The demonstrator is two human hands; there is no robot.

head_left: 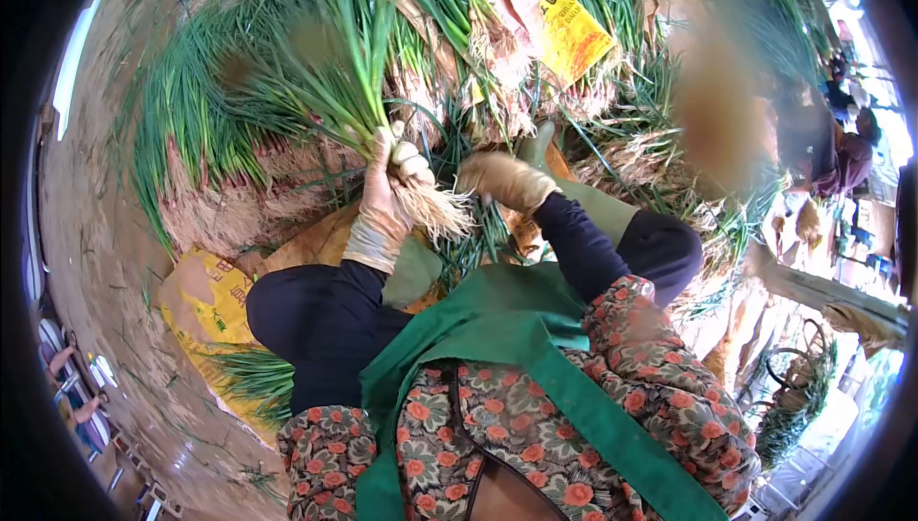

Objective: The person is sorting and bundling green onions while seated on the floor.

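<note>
Heaped scallions (239,129) behind; left hand (382,201) grips bunch (373,110)

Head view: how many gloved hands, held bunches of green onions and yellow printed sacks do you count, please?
Gloved hands: 2 (left hand, right hand)
Held bunch of green onions: 1, in the left hand
Yellow printed sacks: 2 ()
Total: 5

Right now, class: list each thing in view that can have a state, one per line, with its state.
left hand: gloved, closed around the scallion bunch
scallion bunch: held, roots hanging below the fist
right hand: gloved, beside the roots; grip unclear
scallion piles: lying heaped
yellow sack: lying flat, partly covered
</note>
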